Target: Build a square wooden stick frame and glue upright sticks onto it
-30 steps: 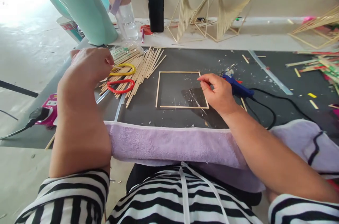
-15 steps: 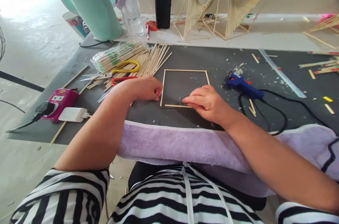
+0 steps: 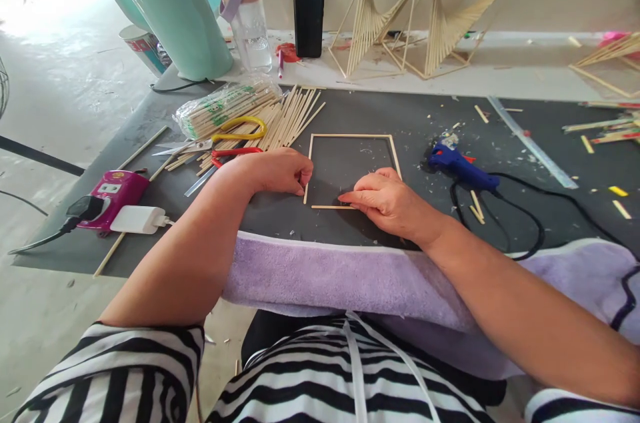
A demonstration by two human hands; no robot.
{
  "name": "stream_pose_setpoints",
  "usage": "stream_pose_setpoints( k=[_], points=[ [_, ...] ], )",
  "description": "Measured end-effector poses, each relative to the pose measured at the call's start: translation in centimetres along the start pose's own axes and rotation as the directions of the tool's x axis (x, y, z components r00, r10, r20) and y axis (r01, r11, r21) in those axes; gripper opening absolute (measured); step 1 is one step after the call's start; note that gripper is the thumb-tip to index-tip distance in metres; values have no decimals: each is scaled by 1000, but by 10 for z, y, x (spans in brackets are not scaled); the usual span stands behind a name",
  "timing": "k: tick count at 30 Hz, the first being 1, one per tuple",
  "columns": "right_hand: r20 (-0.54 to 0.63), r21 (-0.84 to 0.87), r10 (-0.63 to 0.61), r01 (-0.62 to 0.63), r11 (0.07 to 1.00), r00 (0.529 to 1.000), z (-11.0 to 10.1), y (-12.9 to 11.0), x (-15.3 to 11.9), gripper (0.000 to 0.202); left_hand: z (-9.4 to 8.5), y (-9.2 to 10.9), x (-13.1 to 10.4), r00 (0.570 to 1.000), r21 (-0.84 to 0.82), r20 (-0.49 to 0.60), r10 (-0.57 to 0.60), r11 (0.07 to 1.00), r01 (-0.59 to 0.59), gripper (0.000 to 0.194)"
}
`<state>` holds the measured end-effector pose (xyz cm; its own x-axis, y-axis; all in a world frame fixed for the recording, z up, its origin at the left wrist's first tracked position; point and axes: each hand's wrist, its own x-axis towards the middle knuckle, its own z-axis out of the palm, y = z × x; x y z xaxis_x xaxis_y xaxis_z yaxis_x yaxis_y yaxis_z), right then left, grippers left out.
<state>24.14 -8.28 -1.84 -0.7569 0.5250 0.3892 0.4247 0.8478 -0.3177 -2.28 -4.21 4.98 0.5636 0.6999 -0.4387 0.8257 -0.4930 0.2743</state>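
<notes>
Thin wooden sticks form a square frame point(image 3: 351, 136) on the dark mat. Its near stick point(image 3: 326, 207) lies with its left end a little apart from the left side's lower end. My left hand point(image 3: 287, 171) is closed beside the left side, fingertips near its lower part; what they pinch, if anything, is hidden. Over the near right corner rests my right hand point(image 3: 387, 199), its fingers pressed together above the near stick. That hand hides the stick's right end and the corner, and anything between its fingertips is too small to name.
Scissors point(image 3: 239, 126), loose sticks point(image 3: 295, 119) and a bagged bundle point(image 3: 227, 106) lie left. A blue glue gun point(image 3: 463, 166) with its cord is right. Behind stand a phone point(image 3: 309, 13), a bottle point(image 3: 250, 23) and stick models point(image 3: 373, 23). A pink power strip point(image 3: 114, 196) is far left.
My right hand has shifted slightly at the near side, and the near stick's left end now sits a little lower, farther from the left side. My left hand stays nearly in place.
</notes>
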Motion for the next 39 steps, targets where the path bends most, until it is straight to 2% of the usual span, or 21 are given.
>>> stream_pose_setpoints(
  k=[8,18,39],
  points=[
    [2,-8,-9,9,1000,1000,1,1,0,25,1,-1,-1,1000,-35,-5,12,999,-12,6],
    [34,5,38,-39,999,999,0,0,0,26,6,-1,4,999,-21,-28,29,999,-29,10],
    [35,-19,-18,19,1000,999,0,2,0,19,2,5,1,1000,14,-10,7,1000,-7,10]
  ],
)
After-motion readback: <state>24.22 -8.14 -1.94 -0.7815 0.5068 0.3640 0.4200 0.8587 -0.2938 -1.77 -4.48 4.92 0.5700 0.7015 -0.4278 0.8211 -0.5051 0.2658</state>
